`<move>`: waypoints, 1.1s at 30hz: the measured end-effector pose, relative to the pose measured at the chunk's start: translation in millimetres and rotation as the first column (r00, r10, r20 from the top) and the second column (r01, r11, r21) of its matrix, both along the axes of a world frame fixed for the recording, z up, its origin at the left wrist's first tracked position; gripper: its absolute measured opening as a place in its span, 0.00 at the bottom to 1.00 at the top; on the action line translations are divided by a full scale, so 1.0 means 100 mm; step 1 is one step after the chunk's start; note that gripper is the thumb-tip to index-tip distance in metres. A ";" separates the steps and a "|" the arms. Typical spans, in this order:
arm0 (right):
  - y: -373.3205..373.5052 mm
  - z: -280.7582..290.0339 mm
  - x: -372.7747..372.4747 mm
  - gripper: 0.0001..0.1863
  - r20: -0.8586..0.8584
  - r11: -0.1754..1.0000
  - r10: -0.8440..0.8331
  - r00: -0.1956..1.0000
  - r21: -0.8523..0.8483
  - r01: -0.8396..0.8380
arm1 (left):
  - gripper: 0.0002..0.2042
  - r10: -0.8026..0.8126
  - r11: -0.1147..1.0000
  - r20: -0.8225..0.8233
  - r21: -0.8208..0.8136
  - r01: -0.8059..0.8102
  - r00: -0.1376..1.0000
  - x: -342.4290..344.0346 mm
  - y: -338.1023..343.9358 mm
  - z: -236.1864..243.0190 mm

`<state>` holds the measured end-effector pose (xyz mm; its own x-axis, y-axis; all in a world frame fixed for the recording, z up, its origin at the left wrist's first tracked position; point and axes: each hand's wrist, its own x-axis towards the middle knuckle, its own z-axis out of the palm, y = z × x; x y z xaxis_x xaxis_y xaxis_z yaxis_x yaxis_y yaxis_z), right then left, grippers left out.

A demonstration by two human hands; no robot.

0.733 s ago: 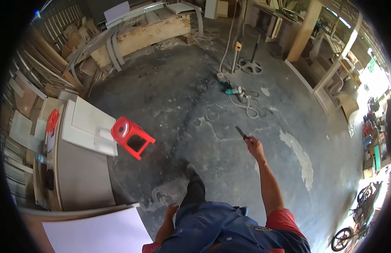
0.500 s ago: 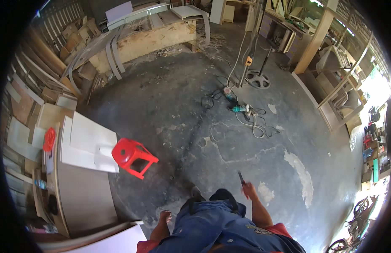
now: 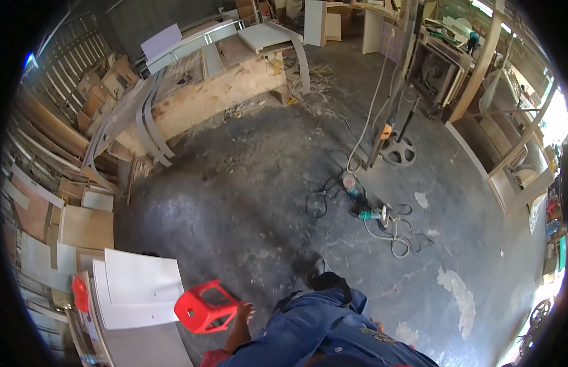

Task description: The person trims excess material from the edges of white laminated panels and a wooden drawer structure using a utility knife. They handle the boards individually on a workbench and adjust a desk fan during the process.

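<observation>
My left hand (image 3: pixel 245 311) hangs beside my body with its fingers loosely apart and holds nothing. In the picture it overlaps the legs of a small red plastic stool (image 3: pixel 195 311); whether it touches them I cannot tell. Only a sliver of my right hand (image 3: pixel 376 327) shows past my blue clothing, so its fingers and anything in them are hidden. Left of the stool, white panels (image 3: pixel 143 275) lie on a low grey-brown cabinet or board.
Corded power tools (image 3: pixel 373 214) with teal bodies lie on the concrete floor ahead, their cables looped around them. Behind them stands a post beside a spoked wheel base (image 3: pixel 399 151). A long wooden workbench (image 3: pixel 216 85) with curved strips is at the far left. A wooden frame (image 3: pixel 480 67) stands right.
I have stepped forward, so the floor tools and bench look shifted. My left hand has come beside the stool. My right hand, which held a slim dark tool, has swung back mostly out of sight.
</observation>
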<state>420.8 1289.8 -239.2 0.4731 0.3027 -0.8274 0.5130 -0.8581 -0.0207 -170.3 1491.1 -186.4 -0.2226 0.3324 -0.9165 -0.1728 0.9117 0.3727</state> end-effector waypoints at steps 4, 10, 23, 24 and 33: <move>3.37 0.84 -0.13 0.34 0.114 0.919 0.156 0.981 0.347 -0.186 | 0.17 -0.240 0.969 -0.037 0.054 0.242 0.970 0.32 1.15 0.15; 7.33 1.91 -0.27 0.29 0.216 0.454 0.132 0.967 0.855 -0.253 | 0.16 -0.432 0.856 -0.125 0.256 0.449 0.893 0.30 2.94 -0.20; 7.42 -0.31 0.08 0.13 -0.439 0.866 -0.108 0.892 0.398 0.301 | 0.07 -0.634 0.425 -0.394 0.542 0.725 0.666 -0.14 7.57 -0.45; 7.43 -0.18 -0.13 0.13 -0.390 0.909 -0.151 0.908 0.306 0.283 | 0.07 -0.596 0.070 -0.687 0.471 0.879 0.415 -0.36 8.03 -0.47; 9.21 0.18 0.17 0.13 -0.190 0.951 -0.310 0.932 -0.060 0.304 | 0.08 -0.409 0.814 -0.400 0.247 0.526 0.820 0.88 11.09 -0.36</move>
<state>438.3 2211.2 -221.1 0.3674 0.1426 -0.9191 0.2132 -0.9748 -0.0660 -81.9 2599.8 -221.9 -0.2132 0.7400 -0.6379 0.4216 0.6587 0.6232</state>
